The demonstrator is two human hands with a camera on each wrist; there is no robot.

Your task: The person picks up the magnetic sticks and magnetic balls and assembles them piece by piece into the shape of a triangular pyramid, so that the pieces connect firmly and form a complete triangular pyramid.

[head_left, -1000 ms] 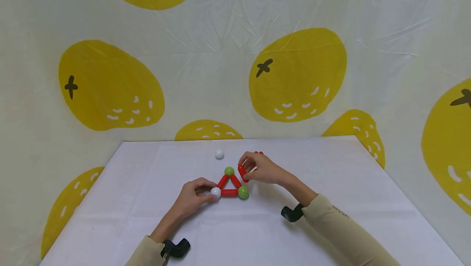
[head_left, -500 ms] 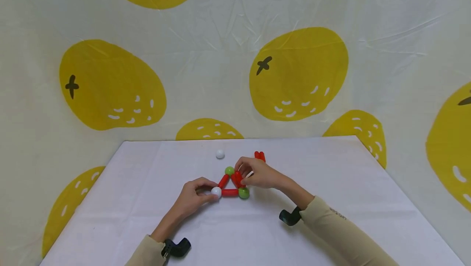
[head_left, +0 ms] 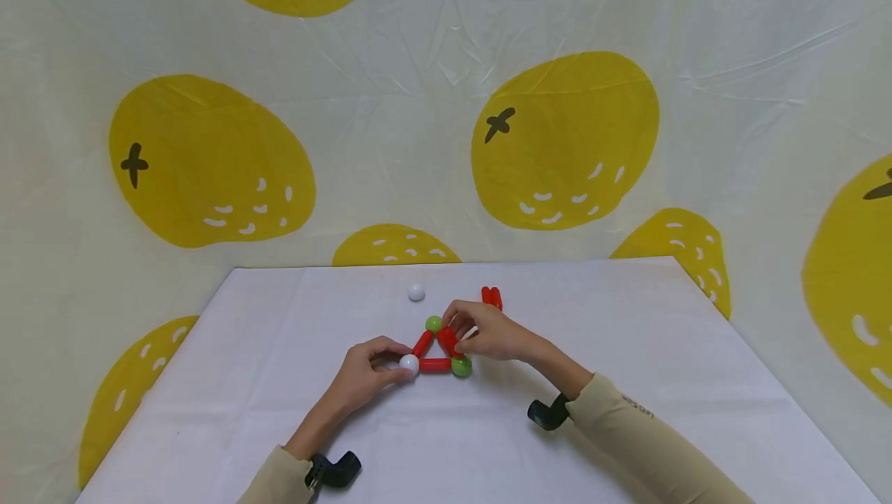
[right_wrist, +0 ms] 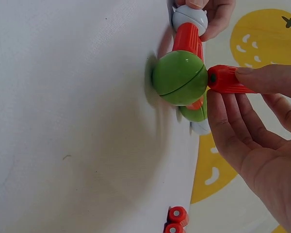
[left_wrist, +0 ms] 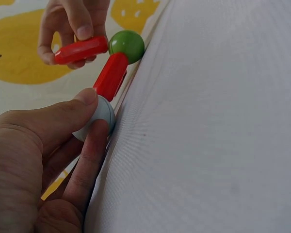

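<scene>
A flat triangle of red rods [head_left: 435, 365] and balls lies on the white table [head_left: 627, 318]. My left hand [head_left: 390, 365] pinches its white corner ball [head_left: 408, 365] between thumb and finger [left_wrist: 94, 141]. My right hand [head_left: 458, 336] pinches another red rod [head_left: 448, 341] above the triangle's right side. In the right wrist view that held rod [right_wrist: 228, 80] has its end against the near green ball [right_wrist: 179, 77]. The far green ball [head_left: 433, 324] sits at the triangle's top corner.
A loose white ball [head_left: 416, 292] lies behind the triangle. Two spare red rods [head_left: 491, 296] lie side by side at the back right. A cloth with yellow fruit prints [head_left: 564, 140] hangs behind the table and around it.
My right hand has moved left and down with its red rod, from beside the triangle onto the right green ball. The left hand has kept its pinch on the white ball.
</scene>
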